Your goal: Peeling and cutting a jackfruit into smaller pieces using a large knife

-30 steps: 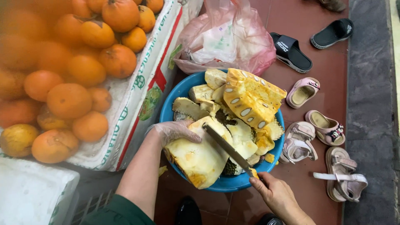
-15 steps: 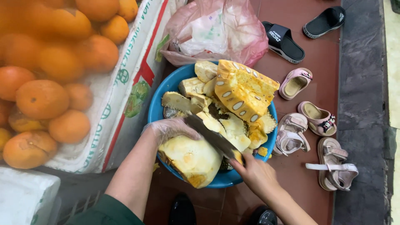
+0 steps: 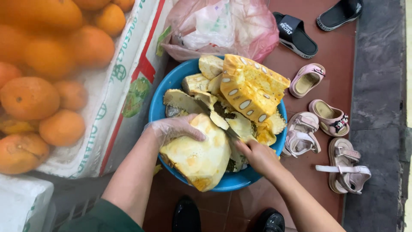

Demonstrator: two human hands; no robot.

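Observation:
A blue basin [image 3: 168, 84] on the red floor holds several cut pieces of jackfruit. My left hand [image 3: 174, 129], in a thin clear glove, presses on a big pale piece of jackfruit [image 3: 198, 158] at the basin's near edge. My bare right hand [image 3: 256, 156] grips the handle of a knife [image 3: 216, 117]. The blade lies across the top of that piece and points away to the left. A large yellow chunk [image 3: 251, 88] with its seeds showing sits at the back of the basin.
Oranges [image 3: 30, 97] lie piled on a white printed sack [image 3: 122, 90] at left. A pink plastic bag [image 3: 223, 26] sits behind the basin. Small sandals [image 3: 319, 116] and black slippers [image 3: 296, 34] lie on the floor at right. My black shoes [image 3: 185, 215] stand below the basin.
The knife blade has slid up and left across the jackfruit piece, and my right hand has moved in closer to the basin. My left hand stays on the piece.

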